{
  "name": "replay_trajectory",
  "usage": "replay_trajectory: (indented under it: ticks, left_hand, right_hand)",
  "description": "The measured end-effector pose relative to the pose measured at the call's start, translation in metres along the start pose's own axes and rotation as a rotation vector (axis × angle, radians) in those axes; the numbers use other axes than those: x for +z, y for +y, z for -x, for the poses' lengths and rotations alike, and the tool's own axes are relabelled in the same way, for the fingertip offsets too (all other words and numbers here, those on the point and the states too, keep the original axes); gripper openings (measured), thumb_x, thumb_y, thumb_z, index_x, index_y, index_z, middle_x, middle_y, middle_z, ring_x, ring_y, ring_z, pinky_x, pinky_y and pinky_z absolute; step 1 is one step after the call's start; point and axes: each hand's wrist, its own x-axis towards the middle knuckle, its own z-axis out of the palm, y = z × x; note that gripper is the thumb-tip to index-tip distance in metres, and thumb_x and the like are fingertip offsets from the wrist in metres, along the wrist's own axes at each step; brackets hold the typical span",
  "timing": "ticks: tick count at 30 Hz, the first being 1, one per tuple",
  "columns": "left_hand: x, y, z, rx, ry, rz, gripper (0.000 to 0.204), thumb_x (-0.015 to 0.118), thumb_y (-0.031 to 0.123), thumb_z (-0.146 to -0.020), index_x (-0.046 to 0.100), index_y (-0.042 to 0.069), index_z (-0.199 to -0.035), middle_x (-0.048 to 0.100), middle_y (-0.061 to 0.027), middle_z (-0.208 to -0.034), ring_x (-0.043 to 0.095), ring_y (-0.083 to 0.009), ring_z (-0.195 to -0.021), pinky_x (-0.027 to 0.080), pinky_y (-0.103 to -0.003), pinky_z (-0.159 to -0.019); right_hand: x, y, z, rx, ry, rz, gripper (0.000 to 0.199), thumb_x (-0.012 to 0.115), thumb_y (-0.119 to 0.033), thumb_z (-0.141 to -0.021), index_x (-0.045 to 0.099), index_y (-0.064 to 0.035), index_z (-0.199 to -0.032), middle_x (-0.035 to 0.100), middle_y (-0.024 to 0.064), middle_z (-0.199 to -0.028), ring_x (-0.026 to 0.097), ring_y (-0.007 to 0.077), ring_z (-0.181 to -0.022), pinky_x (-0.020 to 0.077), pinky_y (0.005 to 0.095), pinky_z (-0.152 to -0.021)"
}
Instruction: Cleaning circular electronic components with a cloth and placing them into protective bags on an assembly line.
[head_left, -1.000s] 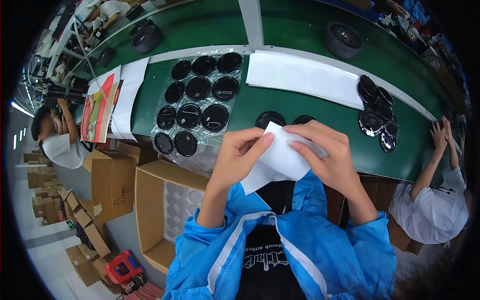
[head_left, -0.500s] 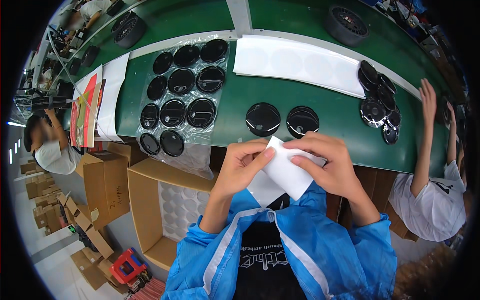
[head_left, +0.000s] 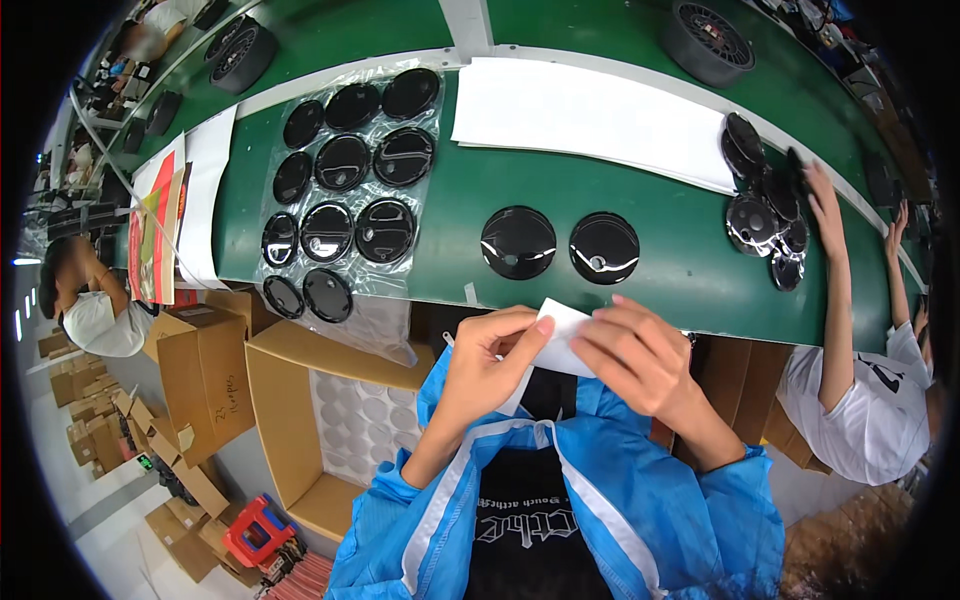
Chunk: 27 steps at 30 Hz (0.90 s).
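Note:
A white paper-like sheet, bent over, is held between my two hands in front of the bench edge. My left hand is closed on its left side, pinching it between thumb and fingers. The fingers of my right hand bend over its right side and are slightly blurred; the thumb is hidden. Just beyond my hands, two glossy black discs lie side by side on the green bench.
Several black discs lie in rows on clear plastic at left. White sheets lie behind. Piled discs are at right, near a co-worker's hand. An open carton stands below the bench. A dark wheel sits farther back.
My right hand has shifted its fingers over the sheet, which is now bent differently and shows less of its face. The co-worker's hand has moved left to the piled discs.

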Motion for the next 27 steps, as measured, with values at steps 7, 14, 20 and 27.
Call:
replay_trajectory:
  ticks: [7,14,20,27]
  left_hand:
    - [-0.009,0.006,-0.015,0.081,0.166,-0.319,0.013,0.073,0.007,-0.103,0.081,-0.003,-0.106,0.083,-0.0096,-0.103,0.075,-0.0104,-0.078,0.055,-0.024,-0.064]
    - [0.000,-0.004,-0.010,0.211,-0.090,-0.555,0.017,0.075,0.001,-0.093,0.082,-0.005,-0.106,0.080,-0.0152,-0.126,0.083,-0.0245,-0.102,0.064,-0.031,-0.086]
    - [-0.001,-0.005,-0.010,0.193,-0.082,-0.552,0.016,0.075,0.002,-0.093,0.083,-0.004,-0.106,0.081,-0.0130,-0.124,0.083,-0.0250,-0.100,0.065,-0.032,-0.085]
    - [0.000,-0.003,-0.010,0.172,-0.070,-0.544,0.016,0.075,0.003,-0.094,0.084,-0.003,-0.106,0.081,-0.0129,-0.122,0.083,-0.0239,-0.099,0.064,-0.031,-0.086]
  right_hand:
    - [-0.056,0.016,-0.020,0.798,0.250,-0.787,0.010,0.083,-0.001,-0.091,0.079,0.0010,-0.100,0.077,0.0103,-0.097,0.071,0.0150,-0.078,0.0585,0.0264,-0.066]
    - [-0.002,0.082,0.002,1.182,0.125,-0.850,0.008,0.076,-0.003,-0.101,0.076,0.0034,-0.106,0.074,0.0033,-0.089,0.067,0.0077,-0.077,0.0517,0.0216,-0.061]
    - [-0.002,0.100,0.000,1.124,0.035,-0.836,0.009,0.078,-0.004,-0.099,0.077,0.0028,-0.104,0.075,0.0034,-0.090,0.067,0.0055,-0.076,0.0499,0.0200,-0.058]
    - [-0.001,0.102,-0.001,1.075,-0.019,-0.813,0.008,0.079,-0.004,-0.099,0.078,0.0023,-0.103,0.075,0.0030,-0.090,0.066,0.0045,-0.075,0.0488,0.0188,-0.055]
